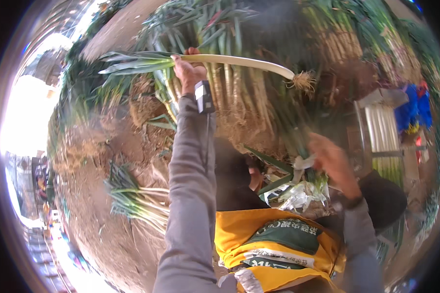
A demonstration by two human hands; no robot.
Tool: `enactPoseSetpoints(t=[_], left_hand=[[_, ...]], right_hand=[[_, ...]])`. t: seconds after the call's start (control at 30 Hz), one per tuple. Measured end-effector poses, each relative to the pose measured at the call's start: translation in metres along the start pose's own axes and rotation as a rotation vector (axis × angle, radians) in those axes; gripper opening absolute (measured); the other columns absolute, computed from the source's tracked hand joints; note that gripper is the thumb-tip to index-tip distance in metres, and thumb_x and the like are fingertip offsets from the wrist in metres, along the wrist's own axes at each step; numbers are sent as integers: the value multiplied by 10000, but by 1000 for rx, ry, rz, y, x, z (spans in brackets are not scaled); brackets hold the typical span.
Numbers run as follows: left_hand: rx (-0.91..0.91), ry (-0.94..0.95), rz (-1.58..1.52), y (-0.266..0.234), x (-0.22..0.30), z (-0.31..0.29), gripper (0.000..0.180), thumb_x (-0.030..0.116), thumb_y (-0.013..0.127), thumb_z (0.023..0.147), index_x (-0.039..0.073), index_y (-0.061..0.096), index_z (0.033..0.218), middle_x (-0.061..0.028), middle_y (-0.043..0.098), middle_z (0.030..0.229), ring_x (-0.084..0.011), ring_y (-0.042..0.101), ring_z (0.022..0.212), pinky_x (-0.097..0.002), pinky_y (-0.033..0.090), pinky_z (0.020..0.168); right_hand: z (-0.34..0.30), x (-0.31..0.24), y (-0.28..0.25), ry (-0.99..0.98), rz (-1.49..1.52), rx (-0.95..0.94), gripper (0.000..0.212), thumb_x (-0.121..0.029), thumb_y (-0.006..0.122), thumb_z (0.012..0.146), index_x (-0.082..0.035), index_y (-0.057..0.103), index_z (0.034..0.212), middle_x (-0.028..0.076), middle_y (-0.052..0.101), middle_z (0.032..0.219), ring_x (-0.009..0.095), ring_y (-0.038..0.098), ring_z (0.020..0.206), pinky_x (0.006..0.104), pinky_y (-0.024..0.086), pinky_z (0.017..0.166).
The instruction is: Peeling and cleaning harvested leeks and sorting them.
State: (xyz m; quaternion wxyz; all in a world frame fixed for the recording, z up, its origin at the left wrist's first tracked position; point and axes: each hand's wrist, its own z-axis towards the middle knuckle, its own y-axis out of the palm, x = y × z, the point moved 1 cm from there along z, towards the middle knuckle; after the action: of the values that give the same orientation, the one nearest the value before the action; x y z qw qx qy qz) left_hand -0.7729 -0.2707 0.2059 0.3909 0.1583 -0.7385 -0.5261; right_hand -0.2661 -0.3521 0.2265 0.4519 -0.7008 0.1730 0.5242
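Note:
My left hand (188, 73) is closed around a long green onion (234, 60), held sideways above the heap with its green leaves to the left. The white stalk is smooth and ends at the right in a tuft of pale roots (303, 82). My right hand (332, 163) is low on the right, apart from that stalk and blurred by motion, its fingers looking stretched out. Beside its fingers is a whitish strip of peel (303, 162); whether they touch it is unclear. Below lies a pile of pale peelings and leaves (300, 195).
Upright green onions (230, 88) stand packed ahead, soil at their roots. Several loose ones (142, 198) lie on the dirt floor (98, 234) at left. At right, a metal frame (384, 99) holds white stalks (381, 127), next to a blue bag (415, 107). A yellow apron (234, 229) covers my lap.

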Motion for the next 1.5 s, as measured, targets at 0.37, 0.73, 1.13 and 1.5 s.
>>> enactPoseSetpoints(t=[0.37, 0.73, 1.13, 1.5], left_hand=[[-470, -520, 300, 93, -135, -183, 280, 294, 642, 1011, 66, 594, 1168, -79, 621, 1107, -222, 569, 1149, -399, 420, 1061], [-660, -657, 848, 81, -179, -214, 537, 394, 523, 1061, -9, 519, 1415, -178, 627, 1302, -262, 616, 1198, -361, 479, 1028], [-578, -844, 924, 65, -192, -223, 418, 334, 609, 1028, 25, 606, 1309, -34, 685, 1080, -115, 657, 948, -275, 528, 890], [-476, -954, 1082, 61, -191, -265, 372, 288, 595, 1039, 10, 607, 1287, -30, 679, 1007, -107, 638, 908, -267, 519, 842]], right_hand=[[129, -46, 32, -513, 927, 321, 523, -272, 668, 994, 61, 519, 1370, 155, 677, 1183, 173, 705, 909, 296, 601, 766], [16, -35, -242, -261, -295, 948, 312, -363, 677, 931, -66, 728, 1012, 94, 740, 900, 154, 682, 711, 342, 507, 562], [-167, 83, -407, 383, -1336, 169, 279, -311, 667, 875, -51, 688, 975, 175, 702, 875, 388, 669, 750, 487, 532, 671], [-111, 276, -271, 331, -714, -119, 392, -398, 636, 922, -8, 627, 878, 226, 630, 882, 431, 612, 858, 521, 468, 764]])
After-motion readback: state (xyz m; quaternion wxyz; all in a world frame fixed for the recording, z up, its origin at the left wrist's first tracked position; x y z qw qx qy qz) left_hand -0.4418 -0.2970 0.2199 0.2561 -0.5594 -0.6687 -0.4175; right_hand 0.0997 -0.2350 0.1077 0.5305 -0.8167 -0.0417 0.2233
